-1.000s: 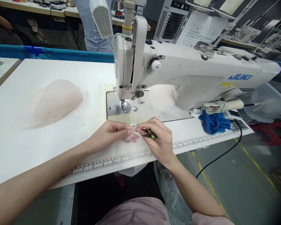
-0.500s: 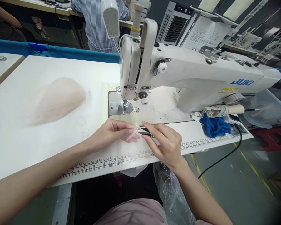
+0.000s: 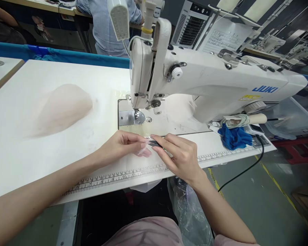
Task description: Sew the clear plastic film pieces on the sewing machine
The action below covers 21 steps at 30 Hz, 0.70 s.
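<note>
My left hand [image 3: 125, 145] pinches a thin, translucent whitish strip [image 3: 143, 149] between thumb and fingers. In my right hand [image 3: 181, 154] is a small pair of dark-bladed thread snips [image 3: 154, 143], its tips pointing left at the strip. The blades look close together; whether they touch the strip I cannot tell. Both hands are just in front of the needle plate [image 3: 128, 118] of a white sewing machine [image 3: 207, 70], above the table's front edge. Most of the snips' handle is hidden by my right fingers.
Sheer beige fabric [image 3: 65, 109] lies on the white table at left. A printed ruler [image 3: 113, 177] runs along the front edge. Blue cloth [image 3: 234, 137] and a coil of cord [image 3: 237, 120] sit right. A person in a striped shirt [image 3: 109, 30] is beyond the table.
The snips' blades have come together and shifted slightly left toward the strip. My right hand has moved a little left, while my left hand stays almost in place.
</note>
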Tool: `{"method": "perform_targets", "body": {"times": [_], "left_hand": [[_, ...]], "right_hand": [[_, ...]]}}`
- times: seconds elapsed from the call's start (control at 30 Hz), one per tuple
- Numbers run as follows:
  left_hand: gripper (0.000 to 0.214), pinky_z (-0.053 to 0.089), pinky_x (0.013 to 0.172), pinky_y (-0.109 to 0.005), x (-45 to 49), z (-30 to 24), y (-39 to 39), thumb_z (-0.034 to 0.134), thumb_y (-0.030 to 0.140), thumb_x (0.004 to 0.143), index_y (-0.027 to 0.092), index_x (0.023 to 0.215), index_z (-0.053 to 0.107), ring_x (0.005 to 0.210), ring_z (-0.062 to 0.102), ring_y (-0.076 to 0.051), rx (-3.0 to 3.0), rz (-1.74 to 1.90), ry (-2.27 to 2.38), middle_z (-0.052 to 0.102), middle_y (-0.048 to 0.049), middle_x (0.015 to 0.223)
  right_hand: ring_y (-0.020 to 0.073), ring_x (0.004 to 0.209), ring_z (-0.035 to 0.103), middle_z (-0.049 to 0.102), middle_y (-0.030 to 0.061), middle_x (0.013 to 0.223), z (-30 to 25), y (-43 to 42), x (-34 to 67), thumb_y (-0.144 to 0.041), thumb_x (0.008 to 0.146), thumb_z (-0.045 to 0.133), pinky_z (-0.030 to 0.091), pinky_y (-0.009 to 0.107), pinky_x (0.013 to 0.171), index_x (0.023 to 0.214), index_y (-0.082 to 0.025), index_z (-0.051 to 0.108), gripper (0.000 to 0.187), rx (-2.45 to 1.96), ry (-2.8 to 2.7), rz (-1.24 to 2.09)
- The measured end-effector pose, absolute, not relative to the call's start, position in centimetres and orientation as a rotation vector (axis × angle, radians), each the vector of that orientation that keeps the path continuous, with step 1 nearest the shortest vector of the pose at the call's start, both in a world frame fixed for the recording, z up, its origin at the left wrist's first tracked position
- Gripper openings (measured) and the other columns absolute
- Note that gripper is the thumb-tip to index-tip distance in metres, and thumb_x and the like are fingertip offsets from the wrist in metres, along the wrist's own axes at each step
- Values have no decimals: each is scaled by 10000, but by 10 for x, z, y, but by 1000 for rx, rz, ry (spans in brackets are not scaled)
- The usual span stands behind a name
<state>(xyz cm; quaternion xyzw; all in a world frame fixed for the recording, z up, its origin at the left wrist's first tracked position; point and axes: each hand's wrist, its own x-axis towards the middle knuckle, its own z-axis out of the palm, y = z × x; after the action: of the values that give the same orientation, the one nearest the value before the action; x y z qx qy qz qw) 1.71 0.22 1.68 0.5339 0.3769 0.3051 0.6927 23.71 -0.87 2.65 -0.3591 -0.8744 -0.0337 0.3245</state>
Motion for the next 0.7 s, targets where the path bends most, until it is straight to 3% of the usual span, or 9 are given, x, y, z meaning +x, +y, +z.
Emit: {"method": "perform_targets", "body": {"times": [0.7], "left_hand": [[274, 581, 854, -304, 17, 18, 3, 669, 365, 877, 211, 1096, 724, 870, 734, -185, 1194, 675, 805, 768, -59, 909]], "right_hand": [[97, 576, 532, 610, 4, 677, 28, -7, 238, -258, 942, 572, 366, 233, 542, 1089, -131, 706, 236, -935, -2309, -99]]}}
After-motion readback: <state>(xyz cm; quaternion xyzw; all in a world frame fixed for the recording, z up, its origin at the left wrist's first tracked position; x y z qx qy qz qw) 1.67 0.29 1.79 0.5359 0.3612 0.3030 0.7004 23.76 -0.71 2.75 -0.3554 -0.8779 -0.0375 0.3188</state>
